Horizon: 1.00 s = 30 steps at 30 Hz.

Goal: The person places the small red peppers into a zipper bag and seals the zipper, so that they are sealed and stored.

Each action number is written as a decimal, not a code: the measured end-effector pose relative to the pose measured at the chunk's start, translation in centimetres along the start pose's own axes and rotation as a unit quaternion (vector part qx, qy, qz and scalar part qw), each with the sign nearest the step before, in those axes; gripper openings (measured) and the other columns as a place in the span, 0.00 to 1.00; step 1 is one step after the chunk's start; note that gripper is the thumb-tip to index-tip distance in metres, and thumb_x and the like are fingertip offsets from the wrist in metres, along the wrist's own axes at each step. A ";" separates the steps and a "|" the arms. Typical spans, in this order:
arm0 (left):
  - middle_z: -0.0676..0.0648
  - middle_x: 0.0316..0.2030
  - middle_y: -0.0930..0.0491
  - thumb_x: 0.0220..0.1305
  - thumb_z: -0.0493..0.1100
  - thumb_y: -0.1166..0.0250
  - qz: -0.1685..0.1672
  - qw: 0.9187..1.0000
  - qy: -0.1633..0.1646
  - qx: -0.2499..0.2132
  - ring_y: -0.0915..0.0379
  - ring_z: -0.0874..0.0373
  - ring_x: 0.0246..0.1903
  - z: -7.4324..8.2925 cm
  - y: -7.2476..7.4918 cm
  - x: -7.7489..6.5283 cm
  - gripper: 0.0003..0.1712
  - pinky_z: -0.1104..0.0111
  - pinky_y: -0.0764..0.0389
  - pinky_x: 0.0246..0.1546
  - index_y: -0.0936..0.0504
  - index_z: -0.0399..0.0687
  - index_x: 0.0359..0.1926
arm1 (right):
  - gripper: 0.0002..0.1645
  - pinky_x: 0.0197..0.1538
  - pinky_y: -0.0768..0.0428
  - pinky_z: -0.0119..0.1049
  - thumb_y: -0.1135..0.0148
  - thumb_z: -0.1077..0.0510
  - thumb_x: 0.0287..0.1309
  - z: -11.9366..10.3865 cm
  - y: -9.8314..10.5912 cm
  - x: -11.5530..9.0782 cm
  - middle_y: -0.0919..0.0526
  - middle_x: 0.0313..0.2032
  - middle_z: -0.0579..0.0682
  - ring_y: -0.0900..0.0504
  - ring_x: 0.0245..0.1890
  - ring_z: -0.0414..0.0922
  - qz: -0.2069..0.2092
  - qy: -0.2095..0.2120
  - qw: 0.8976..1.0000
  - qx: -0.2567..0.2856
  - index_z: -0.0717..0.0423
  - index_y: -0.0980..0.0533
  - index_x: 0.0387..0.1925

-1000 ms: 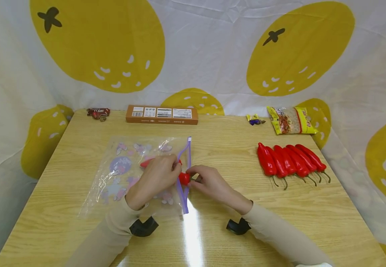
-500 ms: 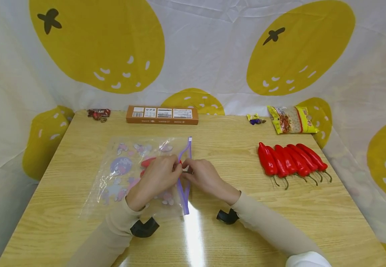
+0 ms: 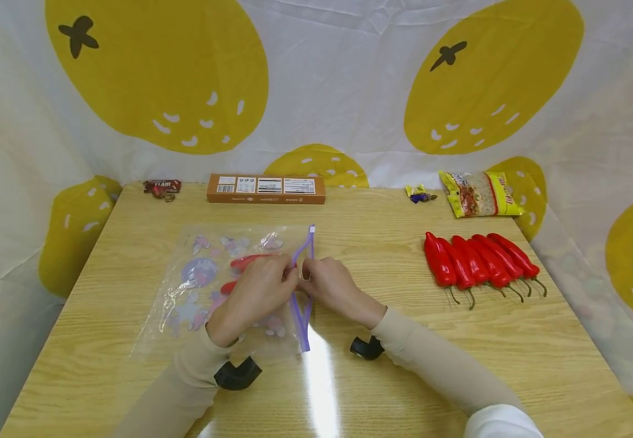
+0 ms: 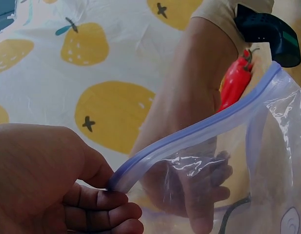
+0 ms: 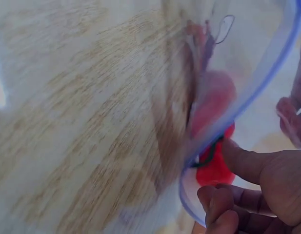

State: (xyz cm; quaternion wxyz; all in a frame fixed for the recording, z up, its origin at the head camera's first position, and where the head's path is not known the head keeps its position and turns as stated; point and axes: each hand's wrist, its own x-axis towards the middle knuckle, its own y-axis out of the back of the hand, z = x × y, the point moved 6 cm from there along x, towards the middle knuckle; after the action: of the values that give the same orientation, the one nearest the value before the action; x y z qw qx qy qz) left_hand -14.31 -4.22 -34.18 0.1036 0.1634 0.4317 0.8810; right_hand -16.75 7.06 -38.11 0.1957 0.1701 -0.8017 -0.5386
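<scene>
A clear zip-lock bag (image 3: 157,313) with a purple slider edge lies on the table, its mouth facing right. My left hand (image 3: 258,283) pinches the upper rim of that mouth between thumb and fingers. Red chili peppers (image 3: 245,261) lie inside, partly hidden under the left hand. My right hand (image 3: 334,289) is at the mouth, its fingers showing through the plastic in the left wrist view. In the right wrist view a gap separates thumb and fingers, close to a red pepper (image 5: 216,170) and its green stem; nothing is gripped there.
Several red peppers (image 3: 475,261) lie in a row at the right. Along the back stand or lie an orange-brown box (image 3: 265,189), a yellow food packet (image 3: 479,194), small wrapped candies (image 3: 419,194) and a red-wrapped snack (image 3: 162,187). A patterned cloth hangs behind the table (image 3: 382,243).
My right hand has pushed a pepper leftward into the bag and its fingers have parted from it at the mouth. The left hand keeps its hold on the rim.
</scene>
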 end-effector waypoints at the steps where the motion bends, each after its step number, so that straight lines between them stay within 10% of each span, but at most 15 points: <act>1: 0.54 0.13 0.37 0.56 0.39 0.45 0.001 1.000 0.000 0.002 0.41 0.63 0.14 0.0 0.0 0.0 0.13 0.71 0.39 0.15 0.33 0.49 0.16 | 0.18 0.16 0.36 0.27 0.37 0.44 0.51 0.0 0.0 -0.1 0.30 0.12 0.41 0.34 0.12 0.35 0.000 -0.002 1.000 -0.003 0.52 0.26 0.19; 13: 0.53 0.13 0.37 0.55 0.38 0.45 0.020 1.000 -0.006 -0.008 0.42 0.63 0.13 0.0 0.3 -0.1 0.13 0.72 0.40 0.13 0.34 0.49 0.16 | 0.08 0.19 0.30 0.32 0.36 0.53 0.52 6.0 5.3 -5.0 0.20 0.23 0.46 0.26 0.18 0.39 0.075 -0.054 0.993 -0.068 0.53 0.22 0.29; 21: 0.53 0.14 0.35 0.55 0.37 0.46 0.011 1.000 -0.008 -0.022 0.41 0.64 0.12 0.0 0.2 -0.1 0.12 0.73 0.39 0.12 0.31 0.48 0.17 | 0.18 0.12 0.34 0.42 0.37 0.55 0.50 15.8 9.9 -10.6 0.26 0.25 0.58 0.30 0.15 0.53 0.181 -0.147 0.955 -0.184 0.63 0.27 0.39; 30: 0.53 0.15 0.34 0.55 0.37 0.46 0.010 1.000 -0.006 -0.020 0.41 0.64 0.13 0.1 0.2 -0.1 0.11 0.72 0.38 0.13 0.30 0.48 0.17 | 0.22 0.12 0.37 0.44 0.38 0.49 0.50 19.8 9.2 -12.6 0.32 0.24 0.61 0.31 0.17 0.56 0.052 -0.233 0.951 -0.197 0.63 0.35 0.31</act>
State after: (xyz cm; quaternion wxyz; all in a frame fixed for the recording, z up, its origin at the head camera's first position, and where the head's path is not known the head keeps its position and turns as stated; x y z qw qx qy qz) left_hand -14.17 -4.32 -33.96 0.1003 0.1712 0.4121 0.8893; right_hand -16.25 32.31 -38.03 0.0606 -0.0439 -0.7106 -0.6996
